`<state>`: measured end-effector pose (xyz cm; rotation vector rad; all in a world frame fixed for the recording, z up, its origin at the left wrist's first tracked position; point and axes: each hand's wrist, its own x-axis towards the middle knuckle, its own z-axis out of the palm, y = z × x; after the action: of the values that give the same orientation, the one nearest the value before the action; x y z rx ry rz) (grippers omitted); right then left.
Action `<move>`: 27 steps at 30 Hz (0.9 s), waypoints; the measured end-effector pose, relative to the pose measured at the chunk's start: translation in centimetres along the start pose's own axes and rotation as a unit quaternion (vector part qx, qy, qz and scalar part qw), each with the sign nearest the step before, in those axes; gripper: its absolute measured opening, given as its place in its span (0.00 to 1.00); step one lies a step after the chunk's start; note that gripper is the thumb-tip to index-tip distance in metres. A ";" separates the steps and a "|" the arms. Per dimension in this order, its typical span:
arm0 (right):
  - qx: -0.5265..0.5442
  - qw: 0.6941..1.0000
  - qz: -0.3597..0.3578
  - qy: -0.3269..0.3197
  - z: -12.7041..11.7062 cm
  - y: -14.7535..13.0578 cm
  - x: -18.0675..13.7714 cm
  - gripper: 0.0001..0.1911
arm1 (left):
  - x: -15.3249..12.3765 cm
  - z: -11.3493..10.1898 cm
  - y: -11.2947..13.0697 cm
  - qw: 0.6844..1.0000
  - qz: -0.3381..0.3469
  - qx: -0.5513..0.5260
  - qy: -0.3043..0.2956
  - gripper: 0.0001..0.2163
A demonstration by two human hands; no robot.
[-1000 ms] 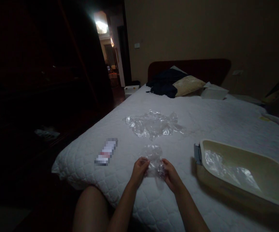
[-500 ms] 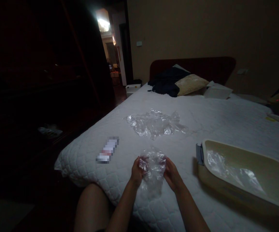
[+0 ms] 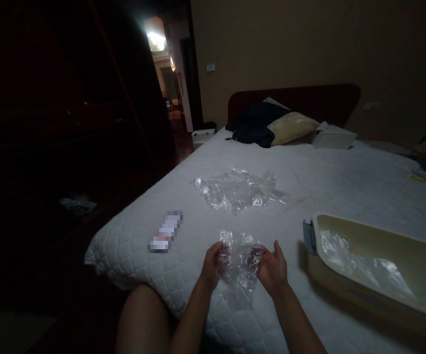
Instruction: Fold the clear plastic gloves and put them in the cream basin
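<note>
A crumpled clear plastic bag (image 3: 238,268) is between my hands, over the near part of the bed. My left hand (image 3: 213,265) is closed on the bag's left edge, its fingertips partly behind the film. At the right edge, my right hand (image 3: 272,268) is open, its thumb raised away from the bag and its fingers stretched against or into the plastic. Beyond my hands, more crumpled clear plastic bags (image 3: 238,189) lie spread on the white quilted bed cover (image 3: 198,221). I cannot tell how many there are.
A cream plastic bin (image 3: 367,290) with a grey latch stands at the right, with clear plastic inside. A blurred-out phone-like object (image 3: 165,232) lies left of my hands. Dark cloth (image 3: 253,123), a beige pillow (image 3: 294,129) and a white box (image 3: 334,138) are near the headboard (image 3: 323,96).
My right hand has shifted a little right and its thumb has lifted off the bag. The bag is spread slightly wider. My left hand keeps its hold.
</note>
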<state>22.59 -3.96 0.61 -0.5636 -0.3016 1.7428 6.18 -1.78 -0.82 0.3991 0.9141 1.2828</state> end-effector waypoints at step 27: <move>-0.267 0.957 0.066 -0.094 -0.8 0.7 0.0 0.11 | -0.3 0.0 0.0 0.957 0.040 0.239 -0.158 0.13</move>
<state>22.40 -4.16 -0.39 -0.8183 -0.9045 1.8487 6.15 -2.10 -0.70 1.0014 0.9343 1.0204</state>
